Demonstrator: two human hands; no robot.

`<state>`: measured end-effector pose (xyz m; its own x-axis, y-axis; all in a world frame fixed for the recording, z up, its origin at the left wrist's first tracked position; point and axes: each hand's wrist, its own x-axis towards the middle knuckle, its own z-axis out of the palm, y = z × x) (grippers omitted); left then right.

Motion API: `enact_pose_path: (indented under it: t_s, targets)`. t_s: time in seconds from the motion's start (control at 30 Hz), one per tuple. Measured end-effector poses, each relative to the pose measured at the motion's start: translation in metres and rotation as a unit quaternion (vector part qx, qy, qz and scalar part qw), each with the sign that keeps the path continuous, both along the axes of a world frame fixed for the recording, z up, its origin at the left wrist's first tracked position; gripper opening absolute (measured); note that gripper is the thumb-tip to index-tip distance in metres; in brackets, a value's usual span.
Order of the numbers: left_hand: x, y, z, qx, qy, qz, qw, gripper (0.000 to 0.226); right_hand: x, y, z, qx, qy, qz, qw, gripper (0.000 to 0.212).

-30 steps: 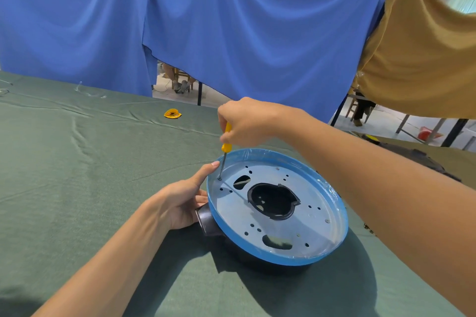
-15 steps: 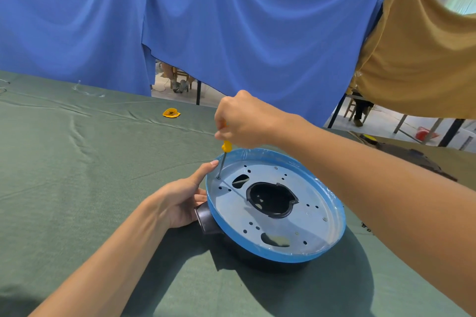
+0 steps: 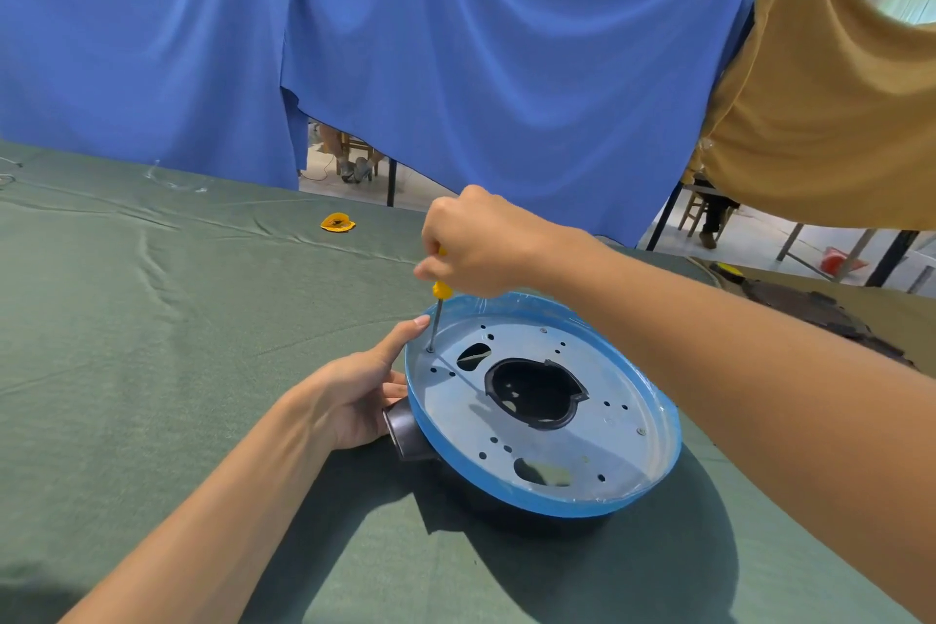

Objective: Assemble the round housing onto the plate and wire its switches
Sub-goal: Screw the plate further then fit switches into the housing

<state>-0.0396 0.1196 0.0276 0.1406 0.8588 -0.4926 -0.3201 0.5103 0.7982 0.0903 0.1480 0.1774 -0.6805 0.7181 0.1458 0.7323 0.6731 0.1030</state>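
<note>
A round metal plate point(image 3: 602, 441) with a blue rim lies on top of the dark round housing point(image 3: 405, 431), whose short spout sticks out at the left. The plate has several holes and a black-edged opening in its middle. My right hand point(image 3: 476, 243) grips a yellow-handled screwdriver point(image 3: 436, 309), held upright with its tip in a hole near the plate's left rim. My left hand point(image 3: 354, 390) holds the housing's left side, with one straight finger touching the rim beside the screwdriver shaft.
The work sits on a green cloth-covered table point(image 3: 152, 345). A small yellow part point(image 3: 337, 222) lies far back on the cloth. A dark flat object point(image 3: 820, 319) lies at the right. Blue and ochre curtains hang behind.
My right hand has turned slightly on the screwdriver handle and sits a little higher. The tip stays in the same hole, and my left hand has kept its hold.
</note>
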Motion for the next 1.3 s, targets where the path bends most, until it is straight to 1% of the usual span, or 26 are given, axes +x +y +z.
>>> enact_pose_path:
  t_s: [0.03,0.1,0.17,0.2,0.27,0.33,0.37,0.43,0.47,0.57,0.63,0.67,0.73,0.83,0.87,0.93,1.0,1.07,1.1,1.13,1.2,1.23,1.3]
  targets:
    - [0.0,0.0,0.0,0.0,-0.002,-0.001,1.0,0.082,-0.001,0.001,-0.003,0.006,0.006,-0.021,1.0,0.045]
    - [0.0,0.0,0.0,-0.002,-0.004,-0.003,1.0,0.081,-0.002,0.003,-0.003,0.004,0.005,-0.067,0.998,0.046]
    - [0.0,0.0,0.0,0.0,-0.003,-0.006,1.0,0.081,-0.002,0.002,0.003,-0.019,-0.039,-0.081,0.996,0.045]
    - [-0.001,-0.001,0.0,0.0,-0.003,-0.007,1.0,0.081,-0.001,0.0,0.008,-0.04,-0.07,-0.078,0.994,0.04]
    - [-0.001,0.0,0.0,-0.002,-0.003,-0.008,1.0,0.081,-0.001,0.0,0.013,-0.059,-0.102,-0.054,0.992,0.024]
    - [-0.001,0.0,0.0,-0.003,-0.002,-0.006,1.0,0.078,0.0,0.002,0.012,-0.027,-0.094,-0.012,0.995,0.014]
    - [-0.001,0.0,0.0,-0.003,-0.002,-0.005,1.0,0.075,0.0,0.002,0.011,-0.007,-0.084,0.003,0.996,0.015]
    - [-0.001,-0.001,0.0,-0.002,0.0,-0.005,1.0,0.073,0.0,0.002,0.007,0.01,-0.052,0.009,0.999,0.036]
    - [0.0,-0.001,0.0,-0.003,0.001,-0.005,1.0,0.074,0.0,0.002,0.006,0.01,-0.037,0.0,0.999,0.042]
    - [0.0,-0.001,0.0,-0.004,0.0,-0.004,1.0,0.08,-0.001,0.006,0.003,-0.004,-0.027,-0.044,0.999,0.047]
    - [0.0,-0.001,0.001,-0.002,-0.002,-0.004,1.0,0.083,0.0,0.006,0.006,-0.029,-0.052,-0.064,0.996,0.049]
    - [0.0,-0.002,0.001,0.0,-0.002,-0.005,1.0,0.084,0.001,0.005,0.009,-0.047,-0.065,-0.069,0.994,0.047]
    - [-0.001,-0.001,0.0,0.003,-0.001,-0.002,1.0,0.083,0.003,0.003,0.013,-0.071,-0.076,-0.06,0.993,0.033]
    - [0.0,0.0,0.0,0.002,-0.001,-0.005,1.0,0.08,0.005,0.0,0.015,-0.033,-0.053,0.012,0.998,0.008]
    - [0.0,0.0,0.0,0.001,0.0,-0.004,1.0,0.08,0.005,-0.001,0.014,-0.02,-0.037,0.031,0.999,0.005]
    - [0.0,0.0,-0.001,0.001,0.001,0.001,1.0,0.08,0.004,-0.001,0.011,0.004,-0.011,0.034,0.999,0.018]
    - [-0.001,0.0,-0.001,0.006,0.003,0.006,1.0,0.076,0.003,0.0,0.008,0.02,0.018,0.026,0.999,0.024]
    - [0.0,-0.001,-0.001,0.008,0.005,0.007,1.0,0.072,0.003,0.001,0.008,0.018,0.027,0.025,0.999,0.034]
    - [0.0,-0.001,-0.001,0.008,0.008,0.005,1.0,0.073,0.003,0.001,0.01,0.005,0.018,0.023,1.0,0.037]
    - [0.0,-0.001,0.0,0.007,0.009,0.003,1.0,0.074,0.004,0.0,0.012,-0.015,0.0,0.018,1.0,0.036]
    - [0.0,-0.001,0.0,0.003,0.008,0.002,1.0,0.078,0.005,-0.001,0.016,-0.048,-0.039,0.005,0.998,0.016]
    - [-0.001,-0.001,0.001,0.0,0.007,0.002,1.0,0.078,0.005,-0.002,0.018,-0.051,-0.044,0.004,0.998,0.009]
    - [-0.001,-0.002,0.002,-0.004,0.005,-0.001,1.0,0.079,0.006,-0.001,0.016,-0.041,-0.031,0.01,0.999,0.009]
